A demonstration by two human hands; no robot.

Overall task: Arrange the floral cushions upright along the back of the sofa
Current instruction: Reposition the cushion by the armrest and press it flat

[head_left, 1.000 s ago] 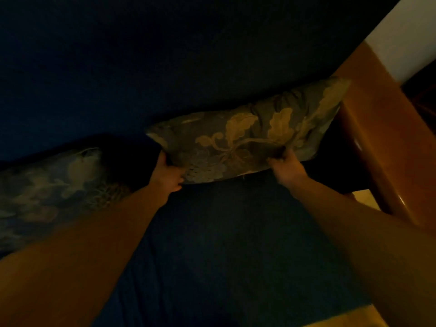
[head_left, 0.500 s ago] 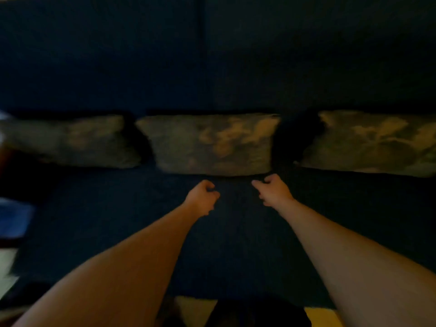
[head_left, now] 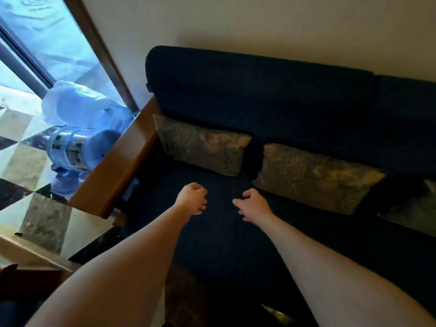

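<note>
My left hand (head_left: pixel 192 198) makes an empty fist and my right hand (head_left: pixel 254 205) hangs loose, both over the sofa (head_left: pixel 259 90) seat. The left cushion (head_left: pixel 203 145) and middle cushion (head_left: pixel 316 175) lean against its back, slightly apart.

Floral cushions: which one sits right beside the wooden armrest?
The leftmost cushion, its corner beside the wooden armrest; the middle cushion and the partly seen right cushion sit farther along the sofa.

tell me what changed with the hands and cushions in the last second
Both hands let go of the right-end cushion, which they gripped by its lower edge a second ago. The left hand and right hand now hold nothing, drawn back above the seat. The left cushion and middle cushion stayed against the sofa back.
</note>
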